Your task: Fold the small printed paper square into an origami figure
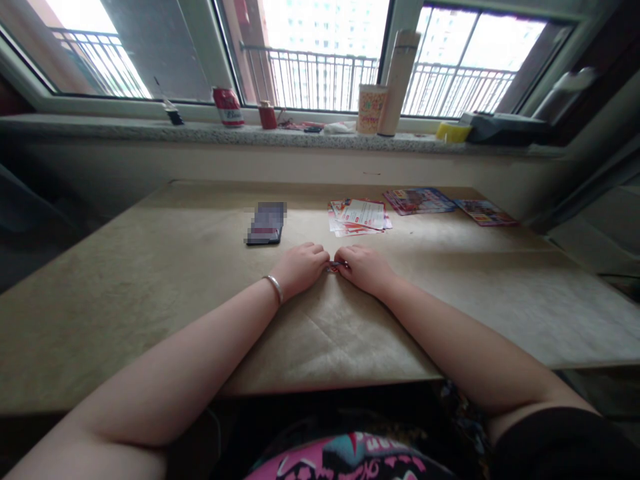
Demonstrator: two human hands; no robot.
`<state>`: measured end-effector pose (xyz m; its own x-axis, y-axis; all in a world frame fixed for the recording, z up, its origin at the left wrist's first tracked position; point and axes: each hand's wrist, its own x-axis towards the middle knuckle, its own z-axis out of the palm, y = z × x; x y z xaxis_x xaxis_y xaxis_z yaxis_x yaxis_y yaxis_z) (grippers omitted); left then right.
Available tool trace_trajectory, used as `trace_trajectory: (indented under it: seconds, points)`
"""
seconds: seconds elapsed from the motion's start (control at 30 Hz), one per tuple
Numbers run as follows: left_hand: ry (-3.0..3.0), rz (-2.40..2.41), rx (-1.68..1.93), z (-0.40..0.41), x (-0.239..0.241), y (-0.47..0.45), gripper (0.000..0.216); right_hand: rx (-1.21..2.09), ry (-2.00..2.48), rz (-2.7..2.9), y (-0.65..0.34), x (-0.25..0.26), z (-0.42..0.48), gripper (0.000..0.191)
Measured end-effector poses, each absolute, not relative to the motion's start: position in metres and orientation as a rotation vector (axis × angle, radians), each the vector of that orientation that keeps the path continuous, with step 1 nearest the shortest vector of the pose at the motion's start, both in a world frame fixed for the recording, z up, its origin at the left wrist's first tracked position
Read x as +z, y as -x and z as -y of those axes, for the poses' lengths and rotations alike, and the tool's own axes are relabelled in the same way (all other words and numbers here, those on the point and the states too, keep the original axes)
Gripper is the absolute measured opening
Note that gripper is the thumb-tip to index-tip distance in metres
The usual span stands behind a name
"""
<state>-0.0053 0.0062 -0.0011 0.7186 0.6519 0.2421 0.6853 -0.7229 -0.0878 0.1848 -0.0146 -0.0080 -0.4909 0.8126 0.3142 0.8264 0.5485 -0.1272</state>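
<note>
My left hand, with a silver bangle at its wrist, rests low over the table with its fingers closed. Close beside it, my right hand is closed as well. Between the two sets of fingertips shows a small folded piece of printed paper, dark and reddish; the fingers hide most of it. Just beyond the hands lies a loose pile of printed sheets, white, red and orange. A dark flat phone-like object, blurred out in part, lies beyond my left hand.
Colourful printed booklets and another printed stack lie at the table's back right. On the stone windowsill stand a red can, a red jar, a patterned cup, a tall tube and a yellow item.
</note>
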Motion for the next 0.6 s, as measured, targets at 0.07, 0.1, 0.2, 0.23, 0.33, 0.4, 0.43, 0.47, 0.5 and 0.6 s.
trace_trajectory:
  seconds: [0.07, 0.1, 0.2, 0.23, 0.33, 0.4, 0.43, 0.47, 0.5, 0.6]
  points:
    - [2.749, 1.066, -0.28, -0.0055, 0.0, 0.0045, 0.025, -0.071, 1.35, 2.447, -0.184, -0.008, 0.0143, 0.012]
    - [2.75, 1.059, -0.276, -0.0053, 0.0003, 0.0043, 0.024, -0.077, 1.352, 2.445, -0.1837, -0.0078, 0.0144, 0.013]
    - [2.741, 1.05, -0.26, -0.0056, 0.0001, 0.0038, 0.023, -0.087, 1.362, 2.444, -0.1833, -0.0071, 0.0152, 0.015]
    - [2.736, 1.048, -0.252, -0.0057, -0.0001, 0.0037, 0.024, -0.088, 1.365, 2.442, -0.1832, -0.0069, 0.0156, 0.016]
    - [2.722, 1.049, -0.238, -0.0062, -0.0011, 0.0032, 0.025, -0.097, 1.366, 2.428, -0.183, -0.0067, 0.0166, 0.015]
    - [2.716, 1.049, -0.238, -0.0062, -0.0016, 0.003, 0.025, -0.101, 1.372, 2.426, -0.1828, -0.0067, 0.0169, 0.015]
    - [2.713, 1.05, -0.242, -0.0061, -0.0018, 0.003, 0.025, -0.102, 1.379, 2.43, -0.1828, -0.0066, 0.0169, 0.015]
    - [2.71, 1.049, -0.246, -0.0061, -0.002, 0.003, 0.025, -0.104, 1.388, 2.441, -0.183, -0.0064, 0.0168, 0.016]
    - [2.707, 1.049, -0.249, -0.006, -0.0021, 0.0031, 0.025, -0.109, 1.4, 2.455, -0.1832, -0.006, 0.0167, 0.018]
    - [2.695, 1.054, -0.247, -0.0059, -0.0022, 0.0035, 0.025, -0.147, 1.429, 2.505, -0.1848, -0.004, 0.0161, 0.024]
